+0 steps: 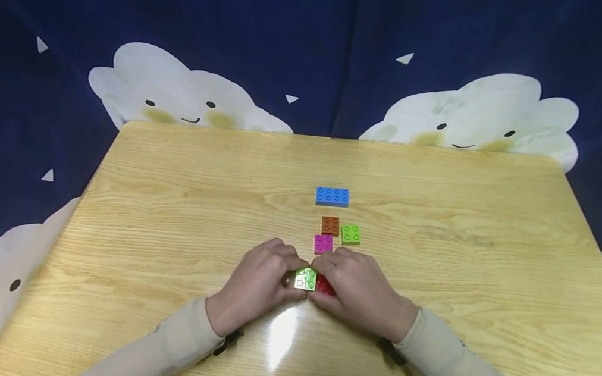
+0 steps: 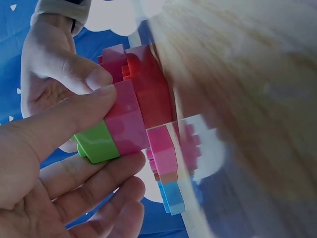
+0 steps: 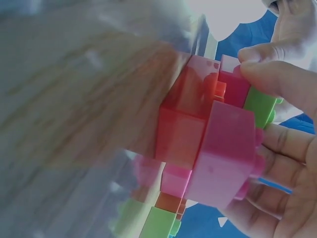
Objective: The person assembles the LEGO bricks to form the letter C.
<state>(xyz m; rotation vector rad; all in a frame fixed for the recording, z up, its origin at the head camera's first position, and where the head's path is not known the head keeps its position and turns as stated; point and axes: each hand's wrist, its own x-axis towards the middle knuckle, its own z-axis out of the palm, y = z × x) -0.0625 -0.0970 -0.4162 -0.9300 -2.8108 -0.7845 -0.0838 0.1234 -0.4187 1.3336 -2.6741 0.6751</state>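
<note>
Between both hands a stack of toy building bricks stands on the table. Its lowest part is a red brick (image 2: pixel 154 101), pink bricks (image 3: pixel 223 153) sit above, and a light green brick (image 1: pixel 306 278) tops it. My left hand (image 1: pixel 263 277) pinches the stack between thumb and fingers, around the green brick and the pink one below. From the other side my right hand (image 1: pixel 354 282) grips the same stack, its thumb near the green brick and its fingers beside a pink brick. In the head view the hands hide much of the lower bricks.
Just beyond the hands lie a magenta brick (image 1: pixel 323 244), an orange-brown brick (image 1: pixel 330 225) and another green brick (image 1: pixel 350 234). Farther back is a longer blue brick (image 1: pixel 332 197). The wooden table (image 1: pixel 172 188) ends at a dark blue curtain (image 1: pixel 325 35) with cloud prints.
</note>
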